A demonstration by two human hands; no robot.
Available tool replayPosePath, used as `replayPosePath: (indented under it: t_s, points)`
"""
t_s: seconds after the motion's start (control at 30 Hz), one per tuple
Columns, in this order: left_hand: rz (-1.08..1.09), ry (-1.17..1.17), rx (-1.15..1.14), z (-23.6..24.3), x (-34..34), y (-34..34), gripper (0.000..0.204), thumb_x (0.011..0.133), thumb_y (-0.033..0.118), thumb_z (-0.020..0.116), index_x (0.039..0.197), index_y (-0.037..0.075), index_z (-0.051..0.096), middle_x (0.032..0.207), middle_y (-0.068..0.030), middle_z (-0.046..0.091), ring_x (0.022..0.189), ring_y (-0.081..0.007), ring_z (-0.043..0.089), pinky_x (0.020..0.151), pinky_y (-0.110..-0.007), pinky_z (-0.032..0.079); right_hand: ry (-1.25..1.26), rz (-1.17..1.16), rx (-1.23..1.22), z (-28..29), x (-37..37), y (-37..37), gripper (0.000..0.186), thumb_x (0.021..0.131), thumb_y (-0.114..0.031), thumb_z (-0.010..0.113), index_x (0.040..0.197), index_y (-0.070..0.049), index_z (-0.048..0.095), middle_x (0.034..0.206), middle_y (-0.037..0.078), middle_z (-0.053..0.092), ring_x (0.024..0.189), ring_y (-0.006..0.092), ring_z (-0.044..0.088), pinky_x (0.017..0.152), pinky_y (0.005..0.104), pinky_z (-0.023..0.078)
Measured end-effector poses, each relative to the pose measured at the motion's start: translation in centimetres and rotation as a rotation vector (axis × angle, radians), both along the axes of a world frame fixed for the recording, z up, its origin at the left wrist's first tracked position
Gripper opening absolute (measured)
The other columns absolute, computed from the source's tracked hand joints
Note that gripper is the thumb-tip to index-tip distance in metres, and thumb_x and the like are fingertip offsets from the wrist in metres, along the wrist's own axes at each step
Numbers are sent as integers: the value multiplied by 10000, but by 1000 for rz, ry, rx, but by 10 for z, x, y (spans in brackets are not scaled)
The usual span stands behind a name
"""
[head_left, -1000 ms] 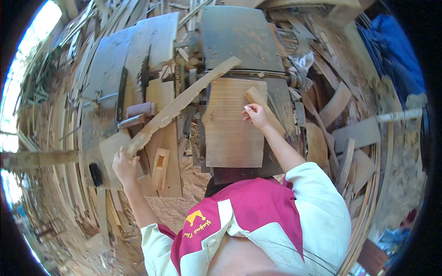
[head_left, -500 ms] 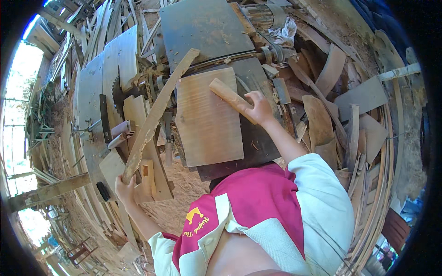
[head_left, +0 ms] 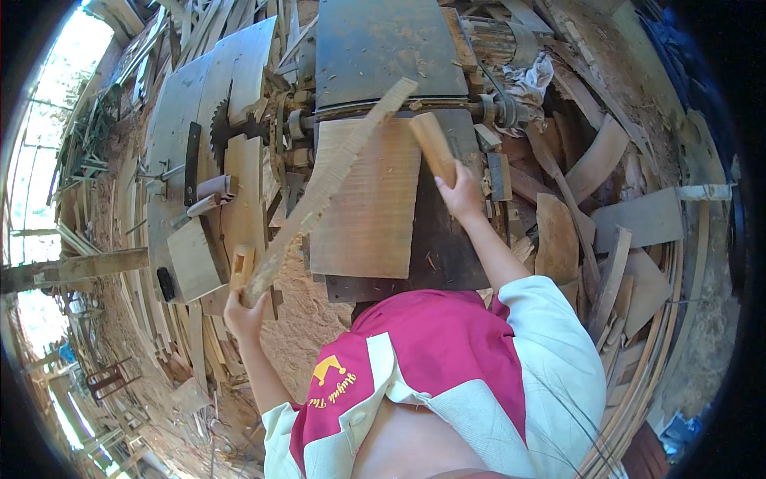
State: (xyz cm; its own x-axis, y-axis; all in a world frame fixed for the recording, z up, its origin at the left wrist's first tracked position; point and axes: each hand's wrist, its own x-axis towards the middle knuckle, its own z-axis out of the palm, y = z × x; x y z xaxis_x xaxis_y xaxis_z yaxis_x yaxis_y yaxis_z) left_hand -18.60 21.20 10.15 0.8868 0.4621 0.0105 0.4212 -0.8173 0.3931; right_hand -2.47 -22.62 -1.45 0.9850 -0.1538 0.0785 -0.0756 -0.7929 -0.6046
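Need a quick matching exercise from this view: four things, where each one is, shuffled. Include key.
1. Long wooden strip
2. Wide board
3. Short wooden piece
4. Toothed saw blade

A. In the right hand
B. At the table on the left
C. Its near end in the left hand
D. Flat on the dark machine bed

Pairs: 1-C, 2-D, 3-A, 4-B

The long strip [head_left: 333,173] in the left fingers [head_left: 237,302] is matt wood, rough along its edge. The block [head_left: 432,142] in the right fingers [head_left: 464,184] is smoother wood. Between both sets of fingers, the wide board [head_left: 369,215] is matt, faintly ribbed wood; beyond them, a metal plate [head_left: 387,52] shines dully.
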Motion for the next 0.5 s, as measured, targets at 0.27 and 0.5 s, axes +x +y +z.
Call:
replayPosePath:
  t_s: [0.27,0.5]
  points:
    - [-66,45,-225,-16,-33,-2,402,587,140,787,906,-6,591,804,-100,618,746,-197,585,709,-291,455,43,-230,-35,-8,-8,-42,591,749,-295,653,1186,47,450,1097,215,531,1045,361,484,890,410,401]
    - [-126,-81,-337,3,-20,13,370,583,77,767,889,-7,576,782,-51,583,739,-137,538,694,-267,438,19,-52,-115,-9,-32,-8,606,760,-275,640,1245,-5,397,1113,183,514,1049,336,469,902,407,388]
